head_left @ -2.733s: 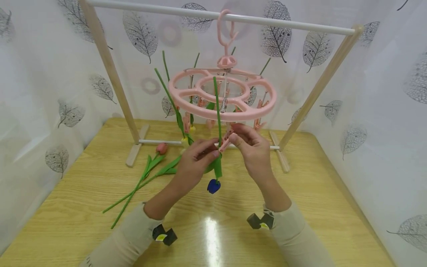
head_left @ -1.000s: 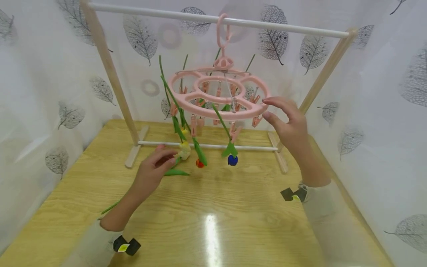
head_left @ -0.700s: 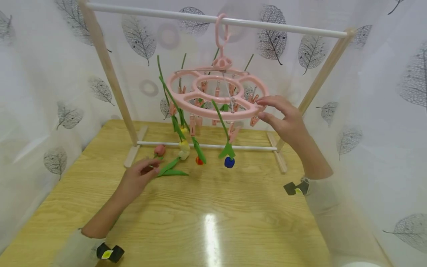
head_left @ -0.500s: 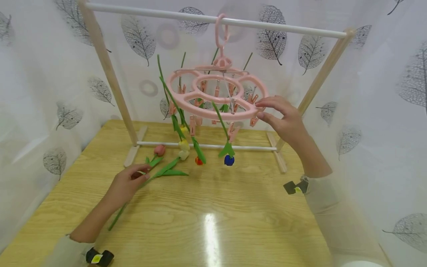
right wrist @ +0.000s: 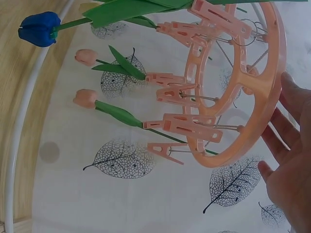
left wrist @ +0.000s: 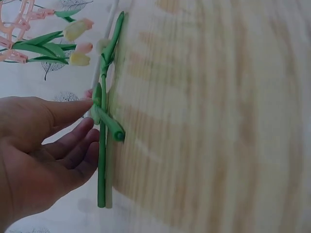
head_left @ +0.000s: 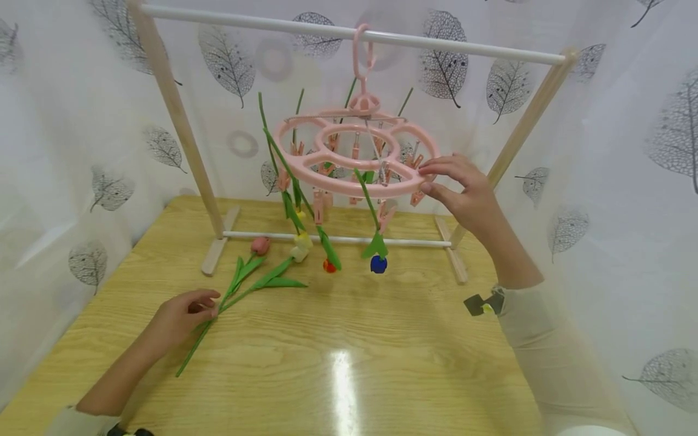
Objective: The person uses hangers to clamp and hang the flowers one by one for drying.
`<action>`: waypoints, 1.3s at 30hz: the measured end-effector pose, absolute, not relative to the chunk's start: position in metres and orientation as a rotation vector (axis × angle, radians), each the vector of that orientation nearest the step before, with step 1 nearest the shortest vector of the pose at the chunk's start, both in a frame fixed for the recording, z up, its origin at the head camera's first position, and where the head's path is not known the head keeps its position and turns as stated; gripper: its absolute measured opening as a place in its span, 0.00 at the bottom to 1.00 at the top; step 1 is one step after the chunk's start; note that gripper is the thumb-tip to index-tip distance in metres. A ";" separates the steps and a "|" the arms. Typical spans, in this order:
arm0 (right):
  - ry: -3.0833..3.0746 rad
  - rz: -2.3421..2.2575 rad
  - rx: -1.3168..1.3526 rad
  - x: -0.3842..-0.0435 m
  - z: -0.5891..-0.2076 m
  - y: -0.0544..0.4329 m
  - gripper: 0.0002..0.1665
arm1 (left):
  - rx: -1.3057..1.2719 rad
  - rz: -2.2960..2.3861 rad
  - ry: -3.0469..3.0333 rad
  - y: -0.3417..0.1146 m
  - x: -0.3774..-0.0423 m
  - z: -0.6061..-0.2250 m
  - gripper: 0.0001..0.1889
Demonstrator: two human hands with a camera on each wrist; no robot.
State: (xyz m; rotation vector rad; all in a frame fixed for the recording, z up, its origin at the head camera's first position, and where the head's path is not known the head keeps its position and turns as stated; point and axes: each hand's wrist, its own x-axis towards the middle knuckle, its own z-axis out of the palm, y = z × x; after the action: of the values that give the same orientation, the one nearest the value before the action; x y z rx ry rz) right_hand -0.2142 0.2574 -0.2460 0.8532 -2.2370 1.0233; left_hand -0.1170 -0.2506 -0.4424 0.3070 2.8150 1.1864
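Left hand (head_left: 180,318) at the crossed stems, right hand (head_left: 463,191) on the pink hanger (head_left: 349,185)

From the head camera, I see my left hand low over the bench (head_left: 436,339), thumb and fingers slightly parted where two stems cross. The stems belong to the pink tulip (head_left: 260,245) and the white tulip (head_left: 298,254), both lying on the bench left of centre. My right hand is up high, thumb and forefinger pinching the hanger's rim at its right side. The hanger hooks over the white bar (head_left: 245,20) of a rack. From its clips (head_left: 319,209), flowers dangle heads down, among them a blue tulip (head_left: 378,264), a red flower (head_left: 329,266) and a yellow tulip (head_left: 303,240).

My left wrist camera sees the bench sideways. The thumb tip is right at the green stems (left wrist: 101,165), a gap between it and the loosely bent fingers; I can't tell whether anything is gripped.

On my right wrist camera, the thumb meets the rim's outer edge, while one lower fingertip stands apart. Near the blue tulip, two pale pink tulips (right wrist: 85,98) hang from clips.
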 end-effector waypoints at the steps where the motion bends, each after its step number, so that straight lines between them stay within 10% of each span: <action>1: -2.237 1.021 0.856 -0.214 -0.246 0.257 0.17 | 0.322 1.175 2.815 -0.251 -0.117 -0.442 0.22; 39: -2.181 1.060 0.840 -0.216 -0.250 0.245 0.15 | 0.219 1.080 2.995 -0.273 -0.107 -0.434 0.16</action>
State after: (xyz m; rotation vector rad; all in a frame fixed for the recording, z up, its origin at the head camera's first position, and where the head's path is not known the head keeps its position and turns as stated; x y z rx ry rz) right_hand -0.2156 0.2448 -0.2500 0.8401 -2.1811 1.0597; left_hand -0.1071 -0.2732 -0.4339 0.2193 2.9953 1.0799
